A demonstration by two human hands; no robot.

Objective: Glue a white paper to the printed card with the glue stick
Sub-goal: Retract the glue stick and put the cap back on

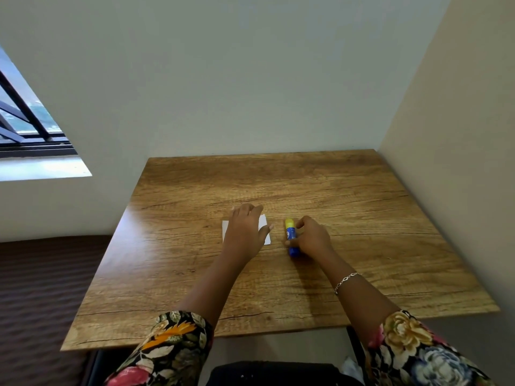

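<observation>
Head view: glue stick (291, 235) lies flat on the desk (362, 204), just rt of the white paper (265, 222). Its long axis runs near-to-far, yellow cap pointing away from you, blue end toward you. Your right grip (311, 237) comes at it from the rt, fingers curled round the barrel, pinching it. Left grip (246, 232) is spread flat on the paper, pressing it down. Printed card: can't tell, maybe under the paper. Rt is nearer, so lift w/ that; the cap should pull off along the same axis.

Soft daylight from the window (28, 118) at left; wide-angle bending at edges, mild blur.
</observation>
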